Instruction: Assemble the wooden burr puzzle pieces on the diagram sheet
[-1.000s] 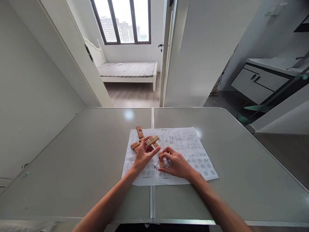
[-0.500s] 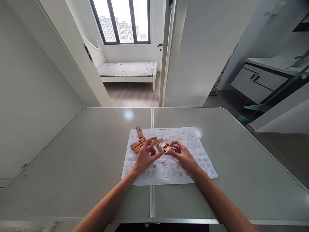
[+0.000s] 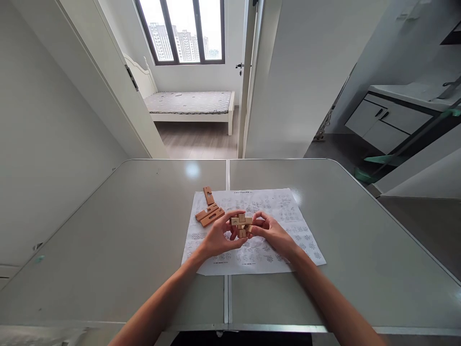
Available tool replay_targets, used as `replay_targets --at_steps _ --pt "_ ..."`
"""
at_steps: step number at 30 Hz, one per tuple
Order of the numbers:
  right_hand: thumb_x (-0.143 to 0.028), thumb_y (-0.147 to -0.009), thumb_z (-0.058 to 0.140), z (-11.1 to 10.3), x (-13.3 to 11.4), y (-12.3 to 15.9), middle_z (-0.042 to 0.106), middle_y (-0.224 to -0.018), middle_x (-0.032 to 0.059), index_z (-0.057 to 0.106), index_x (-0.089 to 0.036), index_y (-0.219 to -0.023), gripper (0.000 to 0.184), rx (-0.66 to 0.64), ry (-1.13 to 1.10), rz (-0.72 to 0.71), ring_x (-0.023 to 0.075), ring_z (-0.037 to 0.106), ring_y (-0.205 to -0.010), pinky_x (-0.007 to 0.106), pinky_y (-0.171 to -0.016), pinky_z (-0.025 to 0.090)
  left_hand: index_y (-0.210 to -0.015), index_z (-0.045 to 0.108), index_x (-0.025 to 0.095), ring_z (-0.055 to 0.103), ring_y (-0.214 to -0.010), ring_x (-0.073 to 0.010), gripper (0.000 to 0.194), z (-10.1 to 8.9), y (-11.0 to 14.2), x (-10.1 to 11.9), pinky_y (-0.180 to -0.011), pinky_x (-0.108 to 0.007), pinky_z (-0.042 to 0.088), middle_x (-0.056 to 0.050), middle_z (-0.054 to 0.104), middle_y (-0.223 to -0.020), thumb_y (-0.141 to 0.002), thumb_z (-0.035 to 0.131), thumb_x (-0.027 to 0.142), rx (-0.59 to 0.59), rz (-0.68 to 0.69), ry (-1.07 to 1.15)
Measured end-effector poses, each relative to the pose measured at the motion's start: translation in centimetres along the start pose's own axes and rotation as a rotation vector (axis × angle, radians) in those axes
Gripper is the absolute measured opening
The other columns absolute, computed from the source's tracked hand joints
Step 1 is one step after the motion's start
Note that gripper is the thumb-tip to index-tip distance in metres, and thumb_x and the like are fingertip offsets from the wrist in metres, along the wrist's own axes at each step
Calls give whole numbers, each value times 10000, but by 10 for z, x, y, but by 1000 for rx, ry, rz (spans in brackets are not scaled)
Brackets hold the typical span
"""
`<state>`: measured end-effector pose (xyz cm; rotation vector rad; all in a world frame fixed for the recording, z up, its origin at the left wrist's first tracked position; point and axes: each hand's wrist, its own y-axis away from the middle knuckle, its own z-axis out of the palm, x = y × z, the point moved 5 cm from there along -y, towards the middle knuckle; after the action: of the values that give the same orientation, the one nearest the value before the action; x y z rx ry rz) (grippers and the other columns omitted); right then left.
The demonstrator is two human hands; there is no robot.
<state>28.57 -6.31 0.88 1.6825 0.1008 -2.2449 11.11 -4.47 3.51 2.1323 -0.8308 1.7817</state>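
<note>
A cluster of pale interlocking wooden puzzle pieces (image 3: 240, 221) is held up above a printed sheet (image 3: 288, 206). My left hand (image 3: 215, 239) is closed on the cluster from the left, its index finger at the top and its thumb underneath. At the cluster's right side, my right hand (image 3: 272, 232) pinches a small pale wooden piece (image 3: 248, 228) between thumb and fingers. That piece touches the cluster; whether it is seated in it I cannot tell. Reddish-brown notched wooden pieces (image 3: 212, 217) lie left of the cluster, partly on the sheet, with another brown piece (image 3: 208, 195) behind them.
The sheet carries rows of small line drawings and lies across the metal seam (image 3: 226, 300) of a grey table (image 3: 108, 240). Beyond the table's far edge are a doorway, a bed (image 3: 190, 103) and a window. A washbasin cabinet (image 3: 389, 115) stands at the right.
Both hands have come closer together. The cluster has turned and shifted slightly right and down, and the right hand's piece now meets it. More of the brown pieces shows beside my left hand.
</note>
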Motion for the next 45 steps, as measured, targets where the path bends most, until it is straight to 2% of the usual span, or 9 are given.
replay_targets --at_steps 6,11,16,20,27,32,35,40,45 --pt "-465 -815 873 0 5 -1 766 -915 34 526 -239 -1014 459 -76 12 14 212 730 -816 378 -832 564 -1409 569 208 494 -633 -77 681 -1 1 1 -585 -221 476 4 619 -890 -770 803 242 -94 -34 -34" --pt "-448 -833 864 -1 7 -1 763 -902 24 535 -234 -1012 432 -114 37 24 201 728 -789 372 -805 569 -1366 630 255 425 -611 -39 653 -1 0 4 -564 -210 467 -33 602 -1107 -738 806 242 -107 4 -108" --pt "-423 -832 870 1 8 0 782 -961 44 523 -237 -1009 432 -135 41 36 195 724 -795 364 -794 572 -1354 651 290 433 -615 -33 639 2 1 6 -539 -197 458 -41 560 -1174 -735 812 273 -148 5 -110" --pt "-431 -814 883 5 7 2 790 -1011 57 514 -242 -1060 481 -168 41 54 221 740 -891 359 -799 575 -1349 660 291 439 -628 -37 647 7 3 5 -598 -224 500 -60 581 -1250 -722 819 268 -171 17 -116" --pt "-579 -808 846 9 0 3 770 -962 42 524 -242 -1091 545 -159 112 1 230 738 -863 353 -767 583 -1385 620 237 447 -592 -59 682 9 4 0 -545 -210 450 -6 656 -936 -737 822 295 -174 -57 -93" --pt "-723 -912 638 13 -8 4 735 -850 36 577 -232 -1088 525 -66 196 -134 202 695 -702 354 -686 577 -1393 599 212 581 -722 -120 662 5 1 1 -634 -242 508 -30 684 -945 -778 825 311 -107 -80 -2" --pt "-673 -963 603 12 -9 5 703 -789 22 599 -235 -1091 456 13 328 -214 194 660 -659 330 -624 542 -1425 560 194 648 -800 -155 705 1 0 -2 -672 -249 516 -45 694 -959 -789 842 311 -77 -121 110" --pt "-566 -996 619 9 -9 7 679 -735 13 629 -251 -1092 329 105 571 -338 203 644 -622 332 -609 512 -1421 570 217 669 -857 -162 695 -1 0 -4 -761 -268 535 -54 692 -1039 -797 855 334 -75 -158 240" --pt "-540 -1019 586 10 -12 8 655 -718 15 671 -258 -1046 296 139 677 -408 200 590 -592 333 -606 480 -1407 585 226 607 -774 -124 669 0 -1 -3 -759 -264 524 -16 657 -945 -804 849 344 -85 -167 238"
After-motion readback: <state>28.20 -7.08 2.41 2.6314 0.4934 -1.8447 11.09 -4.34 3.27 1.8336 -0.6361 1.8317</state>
